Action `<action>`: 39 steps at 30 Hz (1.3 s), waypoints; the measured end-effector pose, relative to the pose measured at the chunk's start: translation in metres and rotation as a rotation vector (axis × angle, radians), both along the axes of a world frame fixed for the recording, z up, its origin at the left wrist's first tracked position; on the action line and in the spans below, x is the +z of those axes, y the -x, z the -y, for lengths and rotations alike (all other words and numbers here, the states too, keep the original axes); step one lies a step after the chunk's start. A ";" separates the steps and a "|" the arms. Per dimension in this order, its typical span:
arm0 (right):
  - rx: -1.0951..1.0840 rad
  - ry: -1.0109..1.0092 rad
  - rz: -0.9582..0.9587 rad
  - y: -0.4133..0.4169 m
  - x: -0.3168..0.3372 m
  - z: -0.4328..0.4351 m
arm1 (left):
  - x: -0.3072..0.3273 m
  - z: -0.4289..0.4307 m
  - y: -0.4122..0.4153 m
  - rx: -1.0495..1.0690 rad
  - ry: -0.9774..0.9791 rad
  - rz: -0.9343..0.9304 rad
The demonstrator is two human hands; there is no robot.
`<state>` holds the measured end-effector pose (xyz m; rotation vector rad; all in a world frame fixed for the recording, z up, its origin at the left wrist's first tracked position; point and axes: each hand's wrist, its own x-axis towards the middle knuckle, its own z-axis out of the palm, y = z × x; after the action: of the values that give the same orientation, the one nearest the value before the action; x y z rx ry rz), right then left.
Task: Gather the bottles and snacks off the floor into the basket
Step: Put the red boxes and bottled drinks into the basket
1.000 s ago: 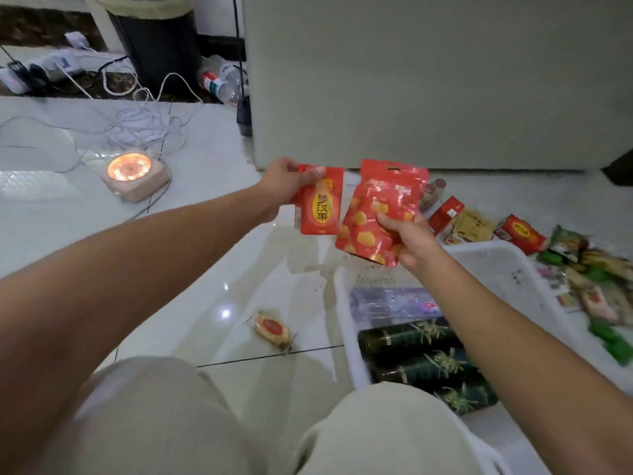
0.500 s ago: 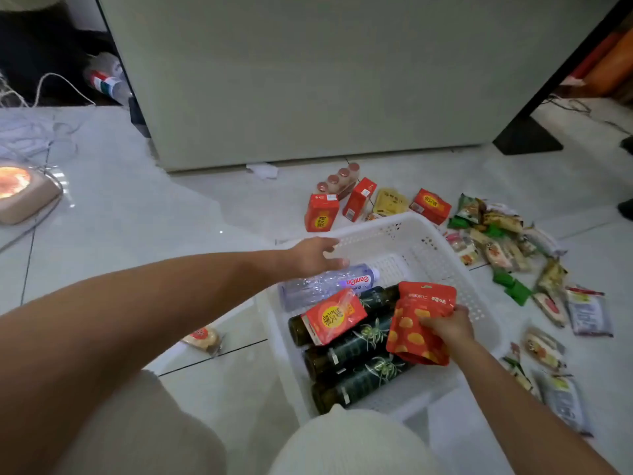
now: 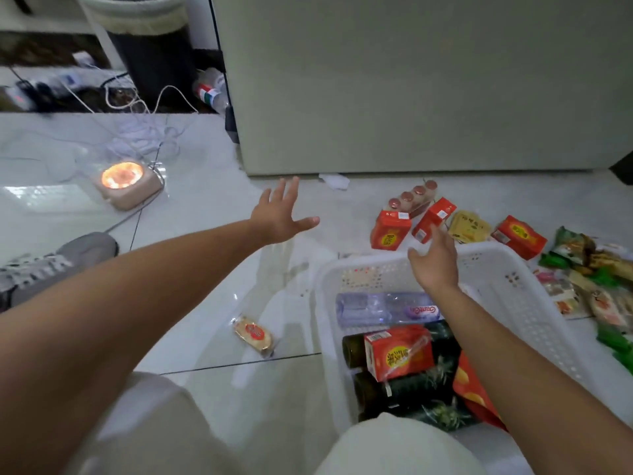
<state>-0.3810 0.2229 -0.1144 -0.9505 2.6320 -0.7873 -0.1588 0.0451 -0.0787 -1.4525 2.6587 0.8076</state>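
A white plastic basket (image 3: 534,303) sits on the floor at lower right. Inside lie a clear water bottle (image 3: 383,307), dark green bottles (image 3: 411,389), a red carton (image 3: 397,353) and a red snack bag (image 3: 471,392). My left hand (image 3: 279,216) hovers with fingers spread over bare floor left of the basket, holding nothing. My right hand (image 3: 435,262) reaches empty over the basket's far rim, toward red cartons (image 3: 390,231) and a row of small bottles (image 3: 412,195) on the floor. One wrapped snack (image 3: 253,334) lies left of the basket.
Several wrapped snacks (image 3: 589,269) are scattered on the floor right of the basket. A grey cabinet (image 3: 411,80) stands behind. A glowing device (image 3: 126,181) with cables, a bin (image 3: 147,46) and a bottle (image 3: 210,90) lie at the left. My shoe (image 3: 51,262) is at the left edge.
Both hands let go of the red carton and the red snack bag, which now lie in the basket. Both hands lifted out and moved forward, open.
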 end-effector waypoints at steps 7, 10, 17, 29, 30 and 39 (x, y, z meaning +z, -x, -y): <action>0.024 0.069 0.064 0.038 -0.009 0.025 | -0.013 -0.013 0.061 -0.143 0.027 0.036; 0.010 0.052 0.047 0.066 -0.017 0.030 | -0.020 -0.021 0.101 -0.223 0.037 0.037; 0.094 -0.094 0.017 0.111 -0.040 0.038 | -0.047 -0.038 0.182 -0.417 0.051 0.109; 0.130 -0.259 0.006 0.141 -0.063 0.068 | -0.072 -0.035 0.201 -0.367 0.279 0.070; 0.114 -0.217 -0.033 0.140 -0.064 0.068 | -0.071 -0.034 0.198 -0.328 0.274 0.033; 0.085 -0.134 -0.143 0.131 -0.061 0.067 | -0.077 -0.030 0.169 -0.040 0.041 -0.109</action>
<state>-0.5123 0.1558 -0.1752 -1.1105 2.7035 -0.5335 -0.3280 0.0748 -0.1559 -1.3980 2.7897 0.8579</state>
